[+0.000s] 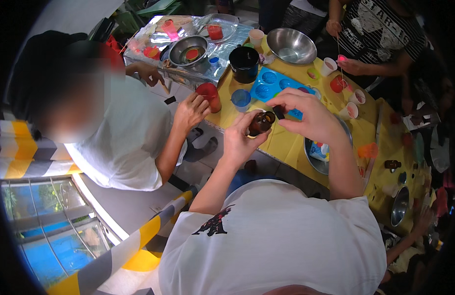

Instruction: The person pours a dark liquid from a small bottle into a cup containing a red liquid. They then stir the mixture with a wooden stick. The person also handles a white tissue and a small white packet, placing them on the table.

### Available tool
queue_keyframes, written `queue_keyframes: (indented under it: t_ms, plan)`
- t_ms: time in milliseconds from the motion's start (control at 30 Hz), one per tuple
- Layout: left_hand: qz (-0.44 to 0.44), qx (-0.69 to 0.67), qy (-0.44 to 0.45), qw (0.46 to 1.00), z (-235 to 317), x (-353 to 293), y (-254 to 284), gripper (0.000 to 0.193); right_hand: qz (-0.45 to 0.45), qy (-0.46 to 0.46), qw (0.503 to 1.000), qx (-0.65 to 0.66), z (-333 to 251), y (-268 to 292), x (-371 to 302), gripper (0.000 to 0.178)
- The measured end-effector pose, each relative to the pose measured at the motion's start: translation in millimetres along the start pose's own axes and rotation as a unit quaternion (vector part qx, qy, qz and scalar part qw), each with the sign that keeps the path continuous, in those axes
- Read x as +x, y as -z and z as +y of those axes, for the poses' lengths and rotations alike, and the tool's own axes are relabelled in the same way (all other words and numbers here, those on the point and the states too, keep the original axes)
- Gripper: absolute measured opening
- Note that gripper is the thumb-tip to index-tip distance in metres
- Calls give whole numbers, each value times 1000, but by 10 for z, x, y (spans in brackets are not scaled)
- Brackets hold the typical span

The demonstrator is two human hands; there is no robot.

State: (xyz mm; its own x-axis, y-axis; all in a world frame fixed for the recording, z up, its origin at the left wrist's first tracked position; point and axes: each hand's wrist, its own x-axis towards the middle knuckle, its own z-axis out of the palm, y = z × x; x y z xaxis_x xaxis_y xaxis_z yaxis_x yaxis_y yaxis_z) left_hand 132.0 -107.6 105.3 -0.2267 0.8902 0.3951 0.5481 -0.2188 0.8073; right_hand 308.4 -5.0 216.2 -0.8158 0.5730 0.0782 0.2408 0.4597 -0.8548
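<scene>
In my left hand (241,137) is a small brown glass bottle (259,124), its mouth uncovered and tilted toward my right hand. My right hand (308,114) pinches a black cap (278,112) just beside the bottle's mouth, apart from it. Behind my hands lies a blue silicone mold (267,84) with round patterned cavities, partly hidden by my right hand. A blue translucent cup (241,99) stands just beyond my left hand. Under my right forearm a metal basin (316,160) holding a white and blue packet (320,150) is partly covered.
A co-worker's hand (192,110) at my left touches a red cup (209,96). A black pot (244,64) and a steel bowl (292,45) stand on the yellow-covered table (281,142). Across it, another person holds string near white cups (329,66). A foil-covered table (222,69) bears another bowl.
</scene>
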Motion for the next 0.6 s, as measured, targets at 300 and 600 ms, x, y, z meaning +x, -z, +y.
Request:
queue_keyframes:
  t_ms: [300,600]
  plan:
    - [-11,20,11,1000,-195,237,118,50,111,-40,931,345,892,-328,66,35]
    - [-33,87,-20,995,-78,510,21,51,165,-3,916,365,982,-292,-52,38]
